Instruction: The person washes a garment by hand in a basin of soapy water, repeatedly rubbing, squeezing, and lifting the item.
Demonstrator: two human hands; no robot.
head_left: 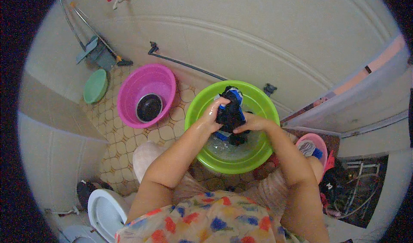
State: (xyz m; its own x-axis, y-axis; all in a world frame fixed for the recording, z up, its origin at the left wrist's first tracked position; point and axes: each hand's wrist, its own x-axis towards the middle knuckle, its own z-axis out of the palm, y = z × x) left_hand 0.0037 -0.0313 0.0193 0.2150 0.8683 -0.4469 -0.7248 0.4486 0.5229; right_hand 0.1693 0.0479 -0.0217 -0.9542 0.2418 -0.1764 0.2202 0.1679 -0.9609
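Note:
A bundle of wet dark cloth (pixel 230 116), black with blue and white patches, is held up over a green basin (pixel 197 118). My left hand (pixel 214 114) grips it from the left, the thumb lying across its upper part. From the right, my right hand (pixel 250 123) closes on its lower part, the fingers partly hidden by the folds. The bundle's lower end hangs toward the cloudy, sudsy water (pixel 232 152) in the basin. What kind of garment it is, I cannot make out.
Left of the green basin stands a pink basin (pixel 125 101) with something dark and round inside. Beyond it are a small mint basin (pixel 95 86) and a dustpan (pixel 103 54). A toilet (pixel 103 208) is at lower left, a small pink basin (pixel 320 144) at right. A pipe (pixel 185 64) runs along the wall.

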